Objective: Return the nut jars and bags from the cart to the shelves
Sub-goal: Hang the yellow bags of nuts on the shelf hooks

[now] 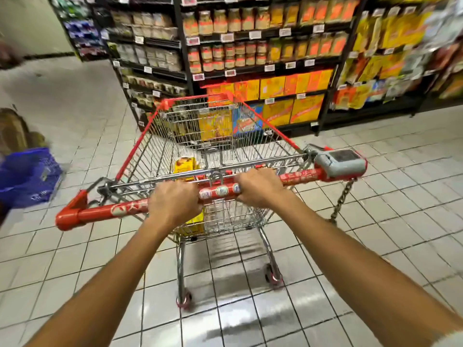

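**Still wheeling the cart up to the nut shelves**

Right now the person is at the approach step: nothing has been lifted out yet. Both hands are wrapped tight around the red handle bar of the cart, the left hand left of centre and the right hand just beside it, fingers curled fully over the bar and holding nothing else.

The cart's long axis runs away from the person, its nose pointing at the shelves and angled slightly to the right; the front end sits near the lowest shelf, though whether it touches I cannot tell. Inside the basket, at the near end close to the handle, stands a yellow package, apparently upright; blur keeps me from saying whether it is a jar or a bag.

Next, I'd judge, the cart needs to stop beside the shelving, one hand must let go and reach down into the basket for that package, then find its matching row among the jars above.
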Tool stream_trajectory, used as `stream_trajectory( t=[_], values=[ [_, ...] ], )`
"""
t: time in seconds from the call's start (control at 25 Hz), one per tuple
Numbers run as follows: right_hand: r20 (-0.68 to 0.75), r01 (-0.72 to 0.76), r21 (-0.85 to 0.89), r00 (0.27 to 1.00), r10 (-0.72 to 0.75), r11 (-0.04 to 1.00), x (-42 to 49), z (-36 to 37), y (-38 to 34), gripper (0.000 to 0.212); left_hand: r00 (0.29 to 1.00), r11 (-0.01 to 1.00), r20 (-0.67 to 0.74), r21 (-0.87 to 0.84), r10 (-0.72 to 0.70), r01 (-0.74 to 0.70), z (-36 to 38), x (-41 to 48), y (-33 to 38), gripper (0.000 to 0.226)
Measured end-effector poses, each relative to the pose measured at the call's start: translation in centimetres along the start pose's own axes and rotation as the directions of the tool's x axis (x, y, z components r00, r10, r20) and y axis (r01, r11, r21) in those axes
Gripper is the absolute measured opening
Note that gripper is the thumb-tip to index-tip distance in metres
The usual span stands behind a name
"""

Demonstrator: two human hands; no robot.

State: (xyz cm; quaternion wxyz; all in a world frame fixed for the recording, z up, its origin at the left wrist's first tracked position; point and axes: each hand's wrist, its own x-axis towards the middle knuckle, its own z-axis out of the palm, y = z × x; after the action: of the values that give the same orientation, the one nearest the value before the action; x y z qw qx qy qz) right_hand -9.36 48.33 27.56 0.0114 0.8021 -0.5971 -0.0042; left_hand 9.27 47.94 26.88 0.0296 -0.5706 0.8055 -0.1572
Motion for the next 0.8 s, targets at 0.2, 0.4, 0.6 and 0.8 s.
stream_trajectory(
  t=[0.2, 0.4, 0.6, 0.8],
  values=[
    [-0.014, 0.041, 0.014, 0.999, -0.041, 0.999, -6.4, 0.2, -0.1, 0.03, 0.997, 0.998, -0.036, 0.012, 0.066, -0.066, -1.0, -3.9, 2.4, 0.04],
    [-0.04, 0.012, -0.018, 0.999, -0.012, 1.0, -10.7, 0.5, 1.2, 0.027, 0.989, 0.989, -0.045, 0.031, 0.143, -0.141, -2.4, -5.6, 5.5, 0.033],
    [-0.013, -0.08, -0.056, 0.997, 0.079, 0.995, -11.8, 0.3, 3.1, 0.03, 0.971, 0.972, -0.052, 0.0, 0.235, -0.236, -2.6, -3.5, 7.4, 0.032],
    [-0.002, -0.223, -0.025, 0.975, 0.223, 0.975, -10.6, 0.1, 5.3, 0.03, 0.937, 0.941, -0.08, 0.03, 0.339, -0.338, -2.3, 1.0, 8.4, 0.033]
  ],
)
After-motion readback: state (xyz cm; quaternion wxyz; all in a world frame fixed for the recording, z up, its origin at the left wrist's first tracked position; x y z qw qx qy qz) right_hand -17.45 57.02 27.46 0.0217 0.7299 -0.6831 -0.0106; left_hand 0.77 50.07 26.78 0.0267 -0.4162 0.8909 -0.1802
